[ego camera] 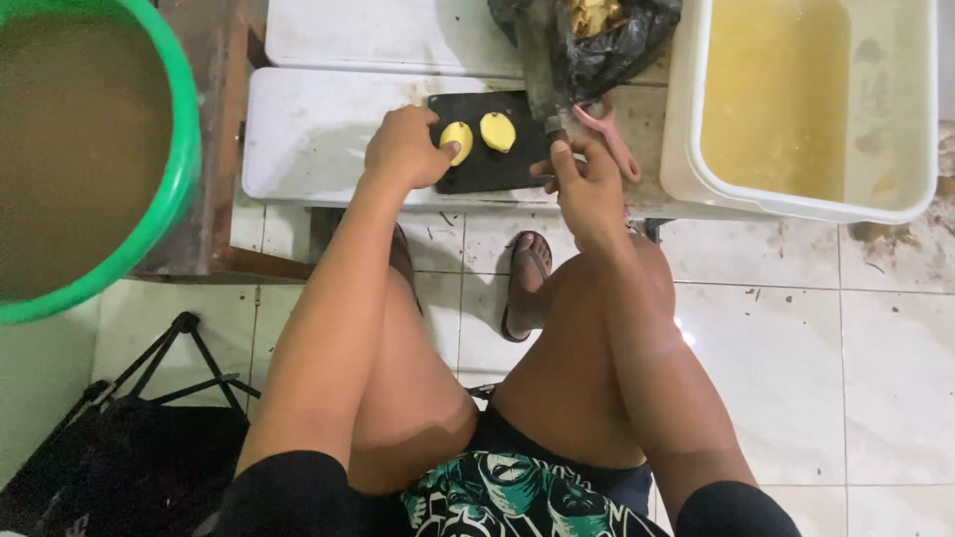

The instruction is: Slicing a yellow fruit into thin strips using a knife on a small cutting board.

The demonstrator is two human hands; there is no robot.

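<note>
A: Halves (pixel 457 140) status, head view?

B: Two yellow halves lie on the black board (pixel 487 164) at the bench (pixel 318 139) front edge. Left hand (pixel 403 149) pinches the left half, touching it. The other half (pixel 497 131) lies just beside, free.

A: Right hand (pixel 587 184)?

B: Clenched on the knife (pixel 542 65) handle, blade pointing away, near the board's right edge.

A: Hazards?

B: Likely a slip: fingertips near the blade path. The board overhanging the edge could tip.

even indoor light, glare on floor tile (pixel 686 336), sharp focus, soft shadows
</note>
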